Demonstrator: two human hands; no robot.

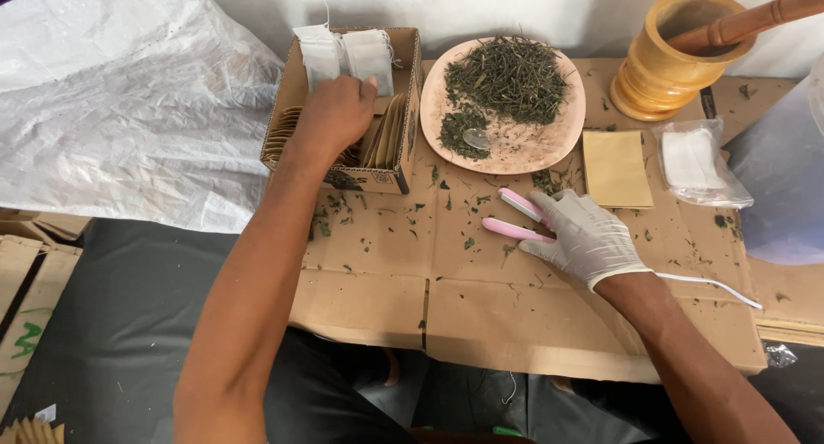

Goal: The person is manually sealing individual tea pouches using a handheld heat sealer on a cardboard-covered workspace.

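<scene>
Tea bags: two white filter bags (345, 56) stand upright at back of cardboard box (343, 109), strings up, so easy to pick; brown paper sachets (386, 133) filed on edge in front, packed like cards.
L hand: left hand (335, 113) bare, reaching into box, fingers curled down among sachets w/ thumb near the white bags; can't tell if it's gripping one, fingertips hidden.
R hand: right hand (585, 236) in white glove, laid flat w/ fingers spread, pressing down on pink sealer tool (519, 216); not clenched, steadies it on the board. White cord (712, 282) trails off to the right.
Plate: pink plate (505, 107) just right of box, dried green leaves piled on far half, small clear spoon (475, 138) on near edge, within reach of both hands.
Spare stock: one tan sachet (616, 169) flat beside plate; clear packet of white bags (697, 162) further right.
Mortar: wooden mortar (665, 53) w/ pestle (755, 19) leaning in it, far right corner.
Surface: flattened cardboard sheet (481, 315) serves as worktop, leaf crumbs scattered over it.
Room: white woven sack (112, 100) at left, dark floor cloth (112, 324) below, pale wall behind.
</scene>
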